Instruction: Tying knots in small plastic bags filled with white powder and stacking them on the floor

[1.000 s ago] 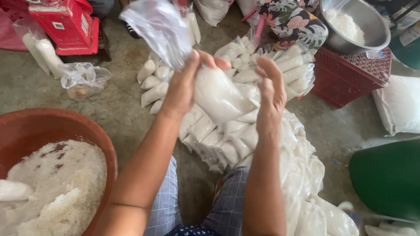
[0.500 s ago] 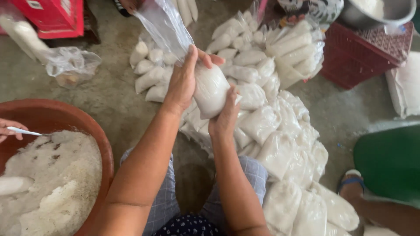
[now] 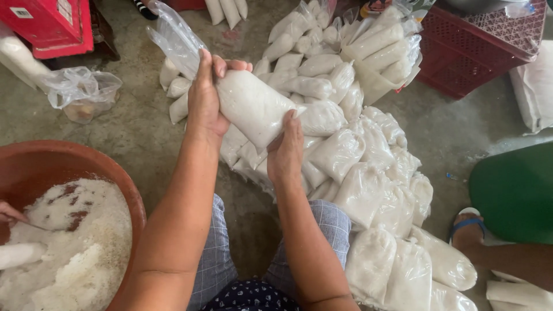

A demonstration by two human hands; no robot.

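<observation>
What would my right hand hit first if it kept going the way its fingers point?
The right hand points up and away, already pressed against the filled clear bag that the left hand also grips. Beyond it, probably the heap of filled bags on the floor, though depth is unclear.

Your left hand [image 3: 206, 106] and right hand [image 3: 286, 151] are bare, with no gloves, rings or watch to be seen, and both forearms are uncovered up to the bottom edge of the view. You wear shorts [image 3: 219, 253] of light blue-grey cloth with a fine check. Above them, at the lower edge, shows your dark navy top [image 3: 247, 296] dotted with small white marks.
</observation>
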